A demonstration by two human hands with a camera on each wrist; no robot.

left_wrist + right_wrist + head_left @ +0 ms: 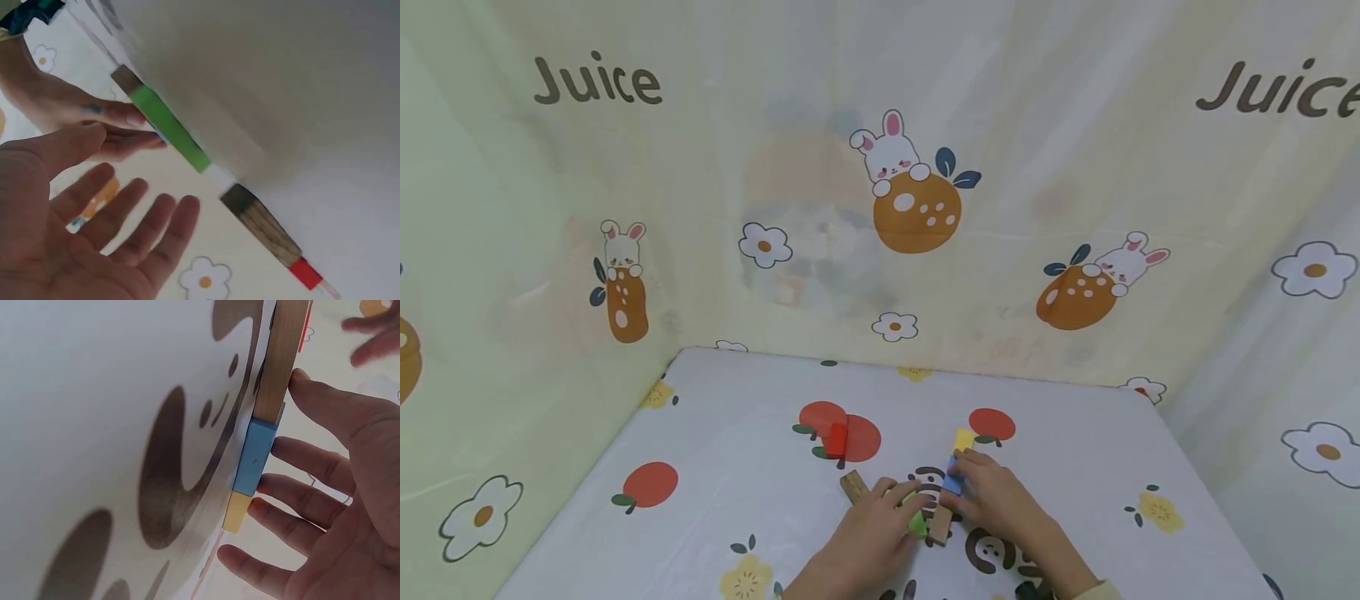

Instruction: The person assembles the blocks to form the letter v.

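the blue block (952, 481) lies at the right hand's (1000, 497) fingertips, between the yellow block (964, 439) and a pale wooden block (940, 527), their row's long axis slanting toward the tabletop's (1067, 450) far edge; that hand is nearer, fingers relaxed, touching without clenching, while the left hand (874, 523), loosely spread near the green block (917, 524), grasps nothing.

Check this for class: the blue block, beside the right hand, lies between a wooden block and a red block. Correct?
No: the blue block lies between the wooden block and a yellow block, not red; the right wrist view shows it.
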